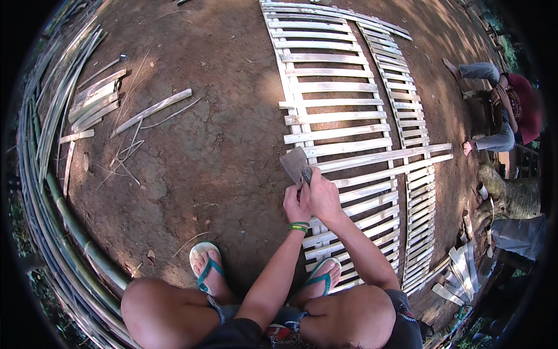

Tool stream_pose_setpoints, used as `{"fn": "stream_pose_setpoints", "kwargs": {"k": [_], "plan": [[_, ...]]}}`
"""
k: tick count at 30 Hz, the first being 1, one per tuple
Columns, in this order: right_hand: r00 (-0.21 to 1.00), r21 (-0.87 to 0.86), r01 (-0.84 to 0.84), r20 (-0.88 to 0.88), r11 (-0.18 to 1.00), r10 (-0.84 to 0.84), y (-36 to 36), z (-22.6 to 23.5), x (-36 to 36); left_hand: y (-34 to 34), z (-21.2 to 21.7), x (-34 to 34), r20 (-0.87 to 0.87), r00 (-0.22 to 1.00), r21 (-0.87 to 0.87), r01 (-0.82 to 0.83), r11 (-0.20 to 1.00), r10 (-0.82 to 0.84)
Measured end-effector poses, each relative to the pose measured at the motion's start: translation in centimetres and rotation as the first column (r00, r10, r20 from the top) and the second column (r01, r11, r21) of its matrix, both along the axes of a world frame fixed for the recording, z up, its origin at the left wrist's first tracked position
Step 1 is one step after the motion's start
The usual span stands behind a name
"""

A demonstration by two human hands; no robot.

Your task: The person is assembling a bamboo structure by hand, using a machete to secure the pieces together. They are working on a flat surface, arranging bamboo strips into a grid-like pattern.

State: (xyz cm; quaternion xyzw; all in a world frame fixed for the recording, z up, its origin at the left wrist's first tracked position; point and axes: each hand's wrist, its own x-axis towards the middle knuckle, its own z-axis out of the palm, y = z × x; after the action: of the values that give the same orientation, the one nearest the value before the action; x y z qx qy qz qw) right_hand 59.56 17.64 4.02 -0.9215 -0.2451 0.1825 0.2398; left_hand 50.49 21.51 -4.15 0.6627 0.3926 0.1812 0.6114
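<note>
My right hand [324,195] is closed around a broad, flat-bladed tool [294,164], its grey-brown blade pointing up and to the left. Right beside it, my left hand [296,203], with green and yellow bands at the wrist, has its fingers closed at the tool's lower end. What lies between those fingers is hidden. Both hands are over the near left edge of a bamboo slat panel [340,87], made of pale split strips laid across long rails. A long pale strip [378,158] crosses the panel just beyond my right hand.
Long bamboo poles [72,212] curve along the left side. Short split pieces [96,104] and a loose strip [154,111] lie on the dirt ground [226,104]. At the right another person [514,110] sits near a tree trunk [514,192]. More strips [462,270] are piled lower right.
</note>
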Motion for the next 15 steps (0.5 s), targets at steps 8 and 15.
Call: {"fn": "stream_pose_setpoints", "kwargs": {"k": [8,15], "plan": [[0.995,0.338,0.090,0.016,0.937,-0.102,-0.7,2.5,1.5,0.1,-0.8,0.0,0.035,0.998,0.129,-0.052,0.990,0.048],[0.992,0.085,0.121,-0.031,0.989,-0.119,1.4,5.4,2.6,0.6,-1.0,-0.2,0.022,0.998,0.130,-0.054,0.990,0.051]]}}
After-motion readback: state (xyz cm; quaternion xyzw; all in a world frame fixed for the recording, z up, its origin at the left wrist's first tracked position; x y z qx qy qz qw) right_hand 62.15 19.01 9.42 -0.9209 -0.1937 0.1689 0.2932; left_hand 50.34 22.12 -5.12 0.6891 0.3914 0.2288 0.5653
